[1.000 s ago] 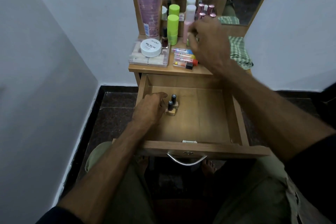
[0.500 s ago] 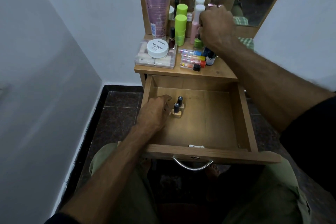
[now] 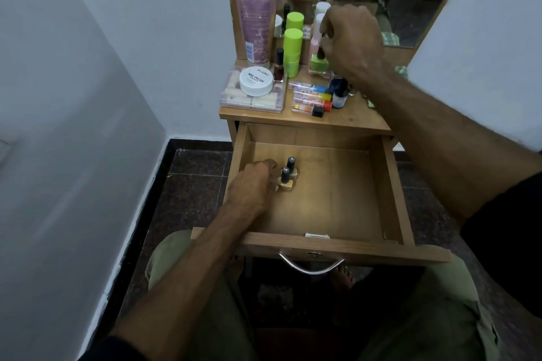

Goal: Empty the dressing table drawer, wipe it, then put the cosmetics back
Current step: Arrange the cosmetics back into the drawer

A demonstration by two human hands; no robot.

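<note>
since a moment ago the right hand (image 3: 350,44) has been carried up from the front of the desk (image 3: 346,119) to its back row, and its grip is now closed on the black cap of a green nail polish bottle (image 3: 319,62), which stands just beside a pink bottle (image 3: 314,41). the left hand (image 3: 252,184) has been kept where it was, inside the open drawer (image 3: 390,184), its fingers curled against the nearer of two beige nail polish bottles (image 3: 286,179); whether that bottle is actually pinched cannot be told.

by this it is judged that emptying and wiping are done and the putting back is only begun: two bottles are in the drawer, the rest of the cosmetics are left on the desk, and the green bottle is likely next.

"zudio" and "nail polish" can be read on the white round tub (image 3: 255,81), which is set on a clear box (image 3: 252,98). "vaseline" is made out on the pink tube (image 3: 255,12); its blue panel is too blurred.
</note>
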